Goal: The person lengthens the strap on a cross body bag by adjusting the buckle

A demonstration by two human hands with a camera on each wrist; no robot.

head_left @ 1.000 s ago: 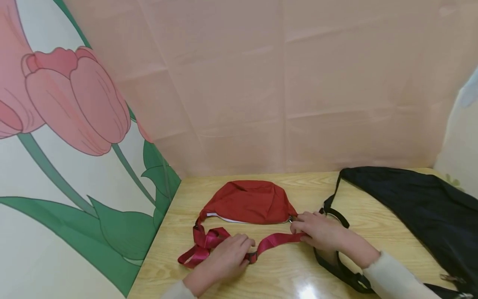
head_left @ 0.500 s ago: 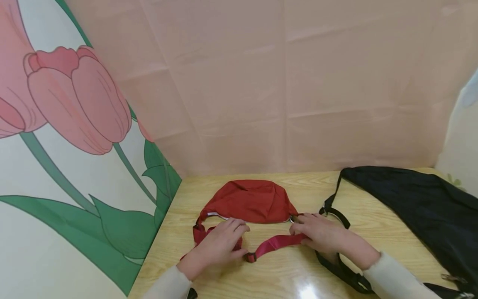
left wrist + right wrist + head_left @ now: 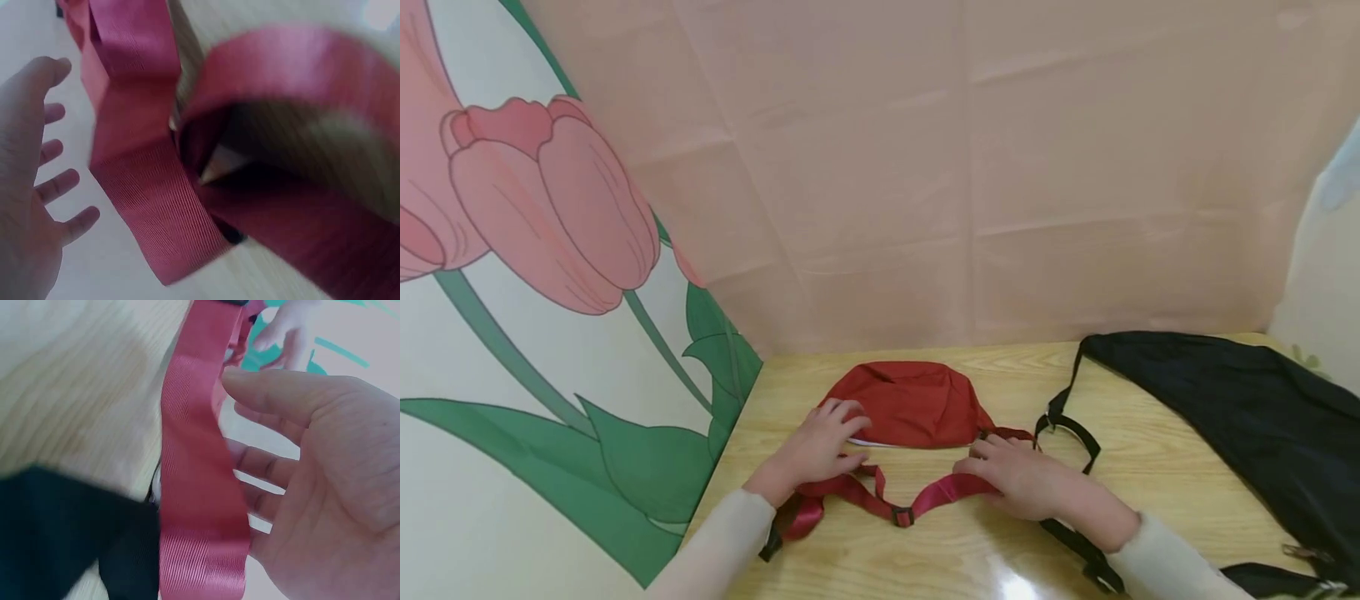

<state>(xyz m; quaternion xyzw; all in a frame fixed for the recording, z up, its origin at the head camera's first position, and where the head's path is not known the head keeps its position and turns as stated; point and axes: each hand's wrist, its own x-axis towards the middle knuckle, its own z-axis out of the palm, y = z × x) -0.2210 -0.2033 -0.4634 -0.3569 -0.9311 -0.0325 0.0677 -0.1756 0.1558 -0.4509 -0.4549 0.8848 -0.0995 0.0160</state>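
A red waist bag (image 3: 917, 400) lies at the back of the table in the head view, its dark red webbing strap (image 3: 947, 492) loosely looped in front. A black slider (image 3: 902, 517) sits midway along the strap. My left hand (image 3: 816, 446) is at the bag's left end, over the strap; the left wrist view has its fingers (image 3: 59, 184) spread beside the webbing (image 3: 140, 144), holding nothing. My right hand (image 3: 1018, 479) is at the strap's right part. Its fingers (image 3: 262, 462) lie extended alongside the strap (image 3: 200, 444) in the right wrist view, without gripping it.
A black bag (image 3: 1217, 408) lies on the right of the wooden table (image 3: 970, 558), its black strap (image 3: 1078, 542) running close to my right hand and forearm. A black buckle end (image 3: 770, 546) lies below my left wrist. A pink sheet (image 3: 970, 183) hangs behind.
My left hand has moved up and left, from beside the slider to the bag's left end, and the strap's left loops have shifted. My right hand has moved slightly left and down.
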